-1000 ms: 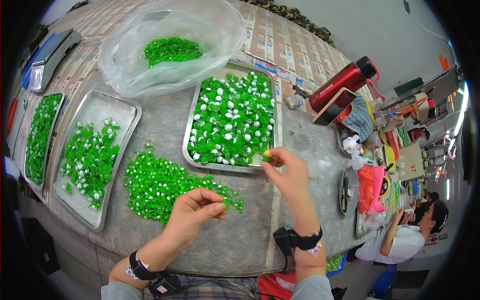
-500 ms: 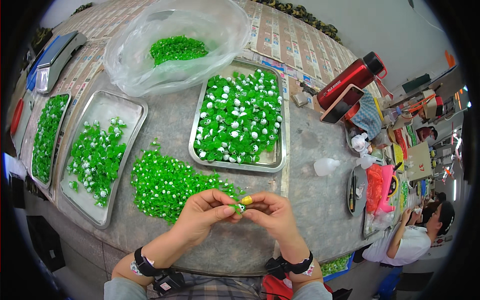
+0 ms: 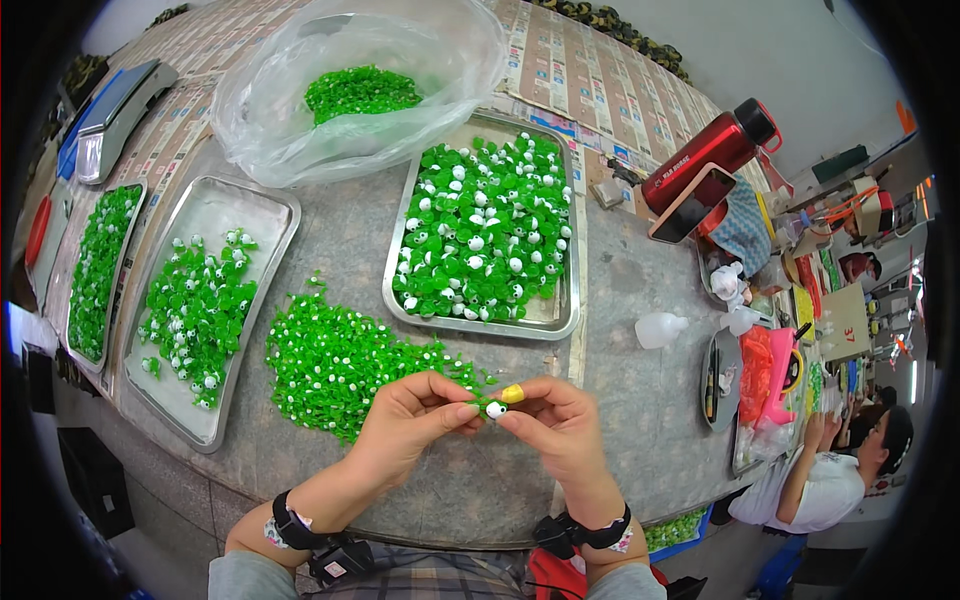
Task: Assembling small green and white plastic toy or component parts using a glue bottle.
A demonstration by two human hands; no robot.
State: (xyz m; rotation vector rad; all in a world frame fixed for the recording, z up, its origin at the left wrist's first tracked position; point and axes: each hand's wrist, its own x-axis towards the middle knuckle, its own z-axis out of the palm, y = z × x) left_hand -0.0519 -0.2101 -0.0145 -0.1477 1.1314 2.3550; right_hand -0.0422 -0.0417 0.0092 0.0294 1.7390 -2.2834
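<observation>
Just in front of the loose pile, my left hand [image 3: 412,415] and my right hand [image 3: 558,430] meet, thumbs and forefingers pinched. Between them is a small green plastic figure piece with a round white head [image 3: 496,409] bearing dark spots; its green part is mostly hidden by the fingers. A yellow cover [image 3: 513,393] wraps a fingertip of my right hand. The loose pile of small green and white plastic pieces [image 3: 345,365] lies beside my left hand. Beyond both hands, a metal tray [image 3: 480,325] is heaped with white-headed green pieces.
A half-filled metal tray [image 3: 245,210] and a narrower-looking full one [image 3: 100,280] stand left. A clear plastic bag [image 3: 250,110] holds more green pieces. Rightward are a red flask [image 3: 710,155], a phone [image 3: 692,203] and a white bottle [image 3: 660,330]. A person [image 3: 825,485] sits far right.
The white head now shows more fully between my fingertips. My right hand has shifted slightly right, with its thumb a little lower on the piece. The trays and pile look unchanged.
</observation>
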